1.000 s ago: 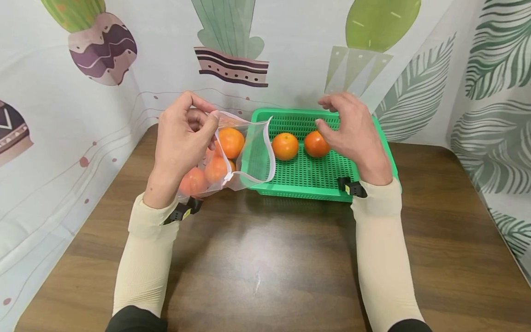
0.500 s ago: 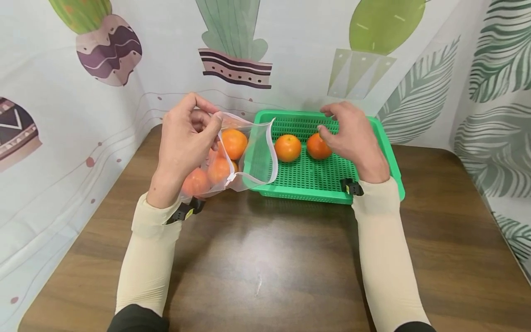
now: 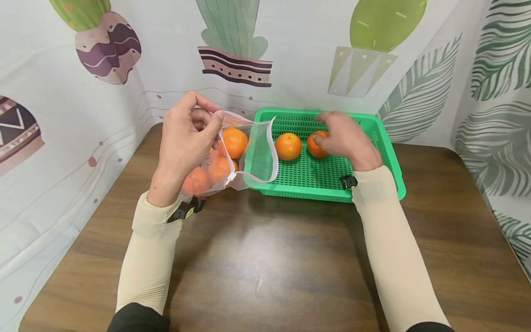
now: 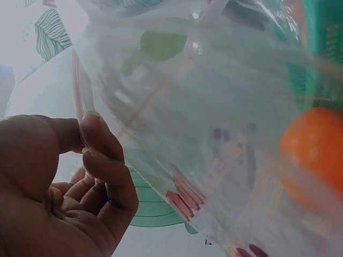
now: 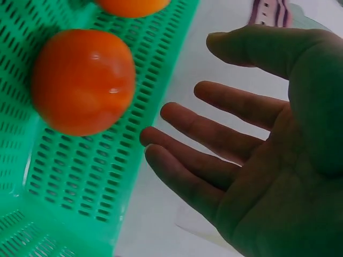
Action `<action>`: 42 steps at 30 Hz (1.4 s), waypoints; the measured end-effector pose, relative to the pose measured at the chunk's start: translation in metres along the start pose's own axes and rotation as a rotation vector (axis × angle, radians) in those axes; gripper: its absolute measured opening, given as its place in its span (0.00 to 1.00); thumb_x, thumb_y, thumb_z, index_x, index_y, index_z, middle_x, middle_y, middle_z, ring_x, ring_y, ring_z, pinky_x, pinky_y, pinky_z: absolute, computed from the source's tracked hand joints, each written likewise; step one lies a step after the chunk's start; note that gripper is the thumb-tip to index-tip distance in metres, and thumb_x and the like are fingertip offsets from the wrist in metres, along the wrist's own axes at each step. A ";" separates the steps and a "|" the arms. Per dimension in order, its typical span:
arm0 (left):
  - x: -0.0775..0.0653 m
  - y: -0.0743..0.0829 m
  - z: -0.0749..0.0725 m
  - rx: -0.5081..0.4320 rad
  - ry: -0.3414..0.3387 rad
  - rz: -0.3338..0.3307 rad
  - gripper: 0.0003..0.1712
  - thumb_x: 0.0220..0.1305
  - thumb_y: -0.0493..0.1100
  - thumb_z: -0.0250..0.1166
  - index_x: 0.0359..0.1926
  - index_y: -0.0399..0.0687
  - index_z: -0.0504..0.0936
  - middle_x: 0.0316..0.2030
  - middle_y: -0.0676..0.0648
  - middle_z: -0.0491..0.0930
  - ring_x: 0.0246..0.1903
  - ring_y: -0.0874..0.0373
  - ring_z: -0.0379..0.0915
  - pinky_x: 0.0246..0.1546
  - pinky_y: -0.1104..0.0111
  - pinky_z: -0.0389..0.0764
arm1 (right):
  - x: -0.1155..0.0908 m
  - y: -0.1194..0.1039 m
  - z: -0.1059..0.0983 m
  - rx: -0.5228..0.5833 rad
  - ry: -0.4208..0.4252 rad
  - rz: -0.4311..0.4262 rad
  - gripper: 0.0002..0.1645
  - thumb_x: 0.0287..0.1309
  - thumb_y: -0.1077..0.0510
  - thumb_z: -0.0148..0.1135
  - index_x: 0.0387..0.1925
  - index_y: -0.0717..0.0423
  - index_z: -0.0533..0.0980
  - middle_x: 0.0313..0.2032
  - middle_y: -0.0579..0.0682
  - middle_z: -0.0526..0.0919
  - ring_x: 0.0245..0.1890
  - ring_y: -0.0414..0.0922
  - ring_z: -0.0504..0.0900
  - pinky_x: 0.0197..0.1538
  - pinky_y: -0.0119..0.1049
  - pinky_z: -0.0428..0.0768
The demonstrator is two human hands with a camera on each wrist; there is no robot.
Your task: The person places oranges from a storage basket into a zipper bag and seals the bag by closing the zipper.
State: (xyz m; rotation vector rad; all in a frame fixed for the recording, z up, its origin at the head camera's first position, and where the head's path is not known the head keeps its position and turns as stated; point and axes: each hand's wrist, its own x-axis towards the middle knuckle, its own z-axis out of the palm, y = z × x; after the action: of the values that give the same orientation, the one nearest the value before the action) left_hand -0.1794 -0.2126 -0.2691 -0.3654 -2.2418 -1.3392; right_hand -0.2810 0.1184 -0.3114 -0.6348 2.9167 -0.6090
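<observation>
My left hand (image 3: 186, 133) pinches the edge of a clear zip bag (image 3: 257, 157) with a white slider, between thumb and forefinger. Several round orange fruits (image 3: 234, 143) lie inside the bag, and its mouth gapes toward the right. Over the green basket, my right hand (image 3: 346, 138) reaches in with fingers spread and loosely bent, nothing between them. Just left of its thumb sits a smooth orange fruit (image 3: 317, 145), seen whole in the right wrist view (image 5: 83, 83). A second fruit (image 3: 288, 146) rests beside it, nearer the bag.
The green perforated basket (image 3: 307, 193) stands at the back of the brown wooden table (image 3: 265, 258). Its left end is overlapped by the bag. Behind hangs a white cloth (image 3: 298, 55) printed with cacti and leaves.
My right hand has lowered into the basket, closer to the right-hand fruit, which its thumb now overlaps more in the head view. The left hand and bag stay nearly still.
</observation>
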 end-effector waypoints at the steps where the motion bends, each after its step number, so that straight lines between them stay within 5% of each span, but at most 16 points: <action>1: 0.000 0.000 0.000 0.001 0.000 0.000 0.06 0.71 0.35 0.66 0.45 0.35 0.80 0.18 0.42 0.80 0.12 0.59 0.73 0.15 0.74 0.72 | 0.002 0.001 0.001 -0.007 -0.019 0.004 0.36 0.68 0.59 0.56 0.75 0.66 0.67 0.72 0.65 0.72 0.73 0.64 0.68 0.71 0.62 0.70; 6: 0.000 0.001 0.001 0.007 0.000 0.002 0.06 0.71 0.34 0.65 0.45 0.35 0.80 0.18 0.44 0.80 0.12 0.60 0.73 0.15 0.75 0.71 | 0.010 0.003 0.005 -0.062 -0.110 0.028 0.37 0.66 0.63 0.52 0.77 0.65 0.65 0.75 0.65 0.69 0.74 0.64 0.66 0.73 0.61 0.68; 12: 0.000 0.001 0.001 0.009 -0.003 0.006 0.06 0.71 0.34 0.65 0.44 0.35 0.80 0.17 0.45 0.80 0.11 0.60 0.72 0.14 0.75 0.69 | 0.018 0.008 0.010 -0.135 -0.215 0.069 0.38 0.67 0.60 0.59 0.77 0.61 0.65 0.74 0.66 0.68 0.68 0.63 0.68 0.71 0.61 0.69; 22: -0.001 0.001 0.002 0.002 0.000 -0.003 0.06 0.71 0.34 0.65 0.44 0.35 0.80 0.18 0.43 0.81 0.11 0.60 0.73 0.14 0.75 0.70 | 0.020 0.015 0.014 -0.084 -0.340 0.157 0.44 0.61 0.55 0.70 0.77 0.53 0.66 0.64 0.61 0.75 0.57 0.61 0.73 0.56 0.59 0.77; 32: -0.002 0.005 0.002 0.013 -0.010 0.014 0.05 0.71 0.34 0.65 0.44 0.36 0.80 0.17 0.44 0.80 0.11 0.58 0.73 0.13 0.74 0.67 | 0.016 0.014 0.014 -0.107 -0.389 0.197 0.43 0.60 0.53 0.72 0.75 0.45 0.68 0.62 0.59 0.76 0.56 0.60 0.74 0.52 0.57 0.77; 42: -0.004 0.015 0.001 0.018 -0.011 0.016 0.05 0.71 0.33 0.64 0.43 0.34 0.79 0.17 0.42 0.80 0.11 0.60 0.72 0.13 0.75 0.68 | 0.017 0.013 0.013 -0.116 -0.363 0.114 0.42 0.58 0.54 0.74 0.73 0.49 0.70 0.62 0.59 0.77 0.57 0.60 0.75 0.55 0.58 0.78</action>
State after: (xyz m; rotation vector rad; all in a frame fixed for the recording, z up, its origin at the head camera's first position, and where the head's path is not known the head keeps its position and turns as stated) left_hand -0.1697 -0.2043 -0.2608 -0.3845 -2.2538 -1.3103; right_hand -0.2992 0.1175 -0.3290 -0.5216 2.6354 -0.2782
